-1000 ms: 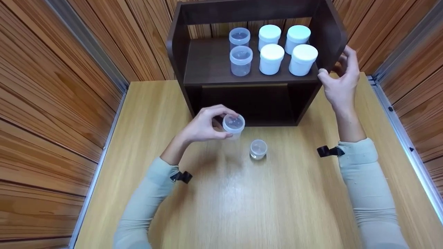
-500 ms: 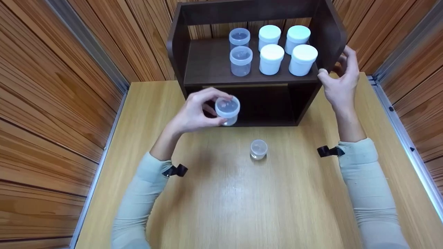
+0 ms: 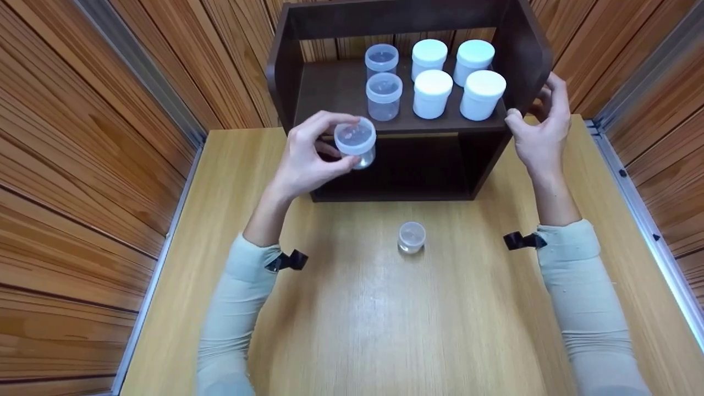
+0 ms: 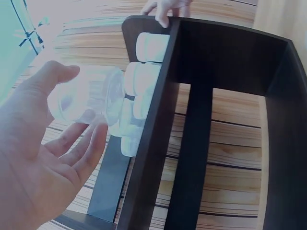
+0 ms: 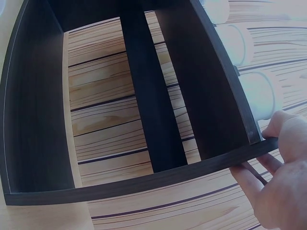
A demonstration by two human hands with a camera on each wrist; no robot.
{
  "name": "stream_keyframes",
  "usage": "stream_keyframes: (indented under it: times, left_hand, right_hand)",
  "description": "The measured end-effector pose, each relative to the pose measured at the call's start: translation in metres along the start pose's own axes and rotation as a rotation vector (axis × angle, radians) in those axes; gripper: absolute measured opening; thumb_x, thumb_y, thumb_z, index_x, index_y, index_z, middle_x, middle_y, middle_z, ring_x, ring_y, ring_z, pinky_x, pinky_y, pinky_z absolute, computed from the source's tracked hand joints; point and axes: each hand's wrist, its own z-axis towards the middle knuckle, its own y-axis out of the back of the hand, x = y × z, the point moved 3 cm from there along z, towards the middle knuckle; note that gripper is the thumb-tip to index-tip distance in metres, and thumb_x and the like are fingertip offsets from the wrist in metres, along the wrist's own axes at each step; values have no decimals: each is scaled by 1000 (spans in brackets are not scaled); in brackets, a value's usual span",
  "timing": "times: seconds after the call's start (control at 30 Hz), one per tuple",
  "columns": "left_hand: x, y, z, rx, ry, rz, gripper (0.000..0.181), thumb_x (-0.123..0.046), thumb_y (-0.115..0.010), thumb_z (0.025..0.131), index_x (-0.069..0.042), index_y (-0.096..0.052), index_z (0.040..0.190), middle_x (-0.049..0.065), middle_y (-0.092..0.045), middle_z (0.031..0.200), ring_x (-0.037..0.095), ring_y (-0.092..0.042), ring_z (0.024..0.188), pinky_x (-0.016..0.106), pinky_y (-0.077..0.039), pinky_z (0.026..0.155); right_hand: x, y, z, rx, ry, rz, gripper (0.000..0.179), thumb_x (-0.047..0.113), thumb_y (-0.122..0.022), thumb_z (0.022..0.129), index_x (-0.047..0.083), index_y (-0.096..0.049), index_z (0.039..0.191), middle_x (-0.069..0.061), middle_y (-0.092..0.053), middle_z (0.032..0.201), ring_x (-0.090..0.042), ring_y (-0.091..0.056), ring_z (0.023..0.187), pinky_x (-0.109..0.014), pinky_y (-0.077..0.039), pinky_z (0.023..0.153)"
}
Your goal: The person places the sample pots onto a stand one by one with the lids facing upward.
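Observation:
A clear plastic jar [image 3: 356, 144] with a translucent lid is pinched between the thumb and fingers of my left hand [image 3: 309, 157]. It hovers in front of the upper shelf's edge, left of two similar clear jars [image 3: 384, 102] standing there one behind the other. In the left wrist view the held jar [image 4: 88, 96] shows close to the shelf board. My right hand [image 3: 542, 126] grips the right side panel of the dark brown shelf unit [image 3: 379, 132], thumb at the front edge and fingers around the outside, as the right wrist view also shows.
Several white lidded jars [image 3: 431, 99] stand on the right part of the upper shelf. Another small clear jar [image 3: 411, 237] stands on the wooden table [image 3: 374, 319] before the unit. Wood-panelled walls [image 3: 99, 181] enclose the table.
My left hand has lifted the clear jar from above the table up to the upper shelf's front edge, drifting slightly left. My right hand has stayed on the side panel.

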Motion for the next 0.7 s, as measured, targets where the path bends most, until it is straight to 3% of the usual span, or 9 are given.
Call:
stream_keyframes:
  times: [0.3, 0.7]
  left_hand:
    - [5, 3, 23, -183, 29, 26, 54, -11, -90, 86, -4, -76, 137, 13, -76, 126, 12, -73, 108, 25, -67, 75]
    - [14, 11, 43, -334, 102, -28, 55, -9, -91, 88, -3, -74, 140, 13, -75, 132, 14, -70, 109, 22, -66, 75]
  right_hand:
    - [0, 0, -1, 9, -2, -6, 61, 4, -67, 95, 17, -62, 155, 7, -66, 141, -16, -62, 127, -30, -52, 107]
    - [-4, 3, 1, 30, -4, -8, 60, 6, -70, 96, 18, -62, 154, 7, -66, 141, -17, -63, 128, -30, -53, 108]
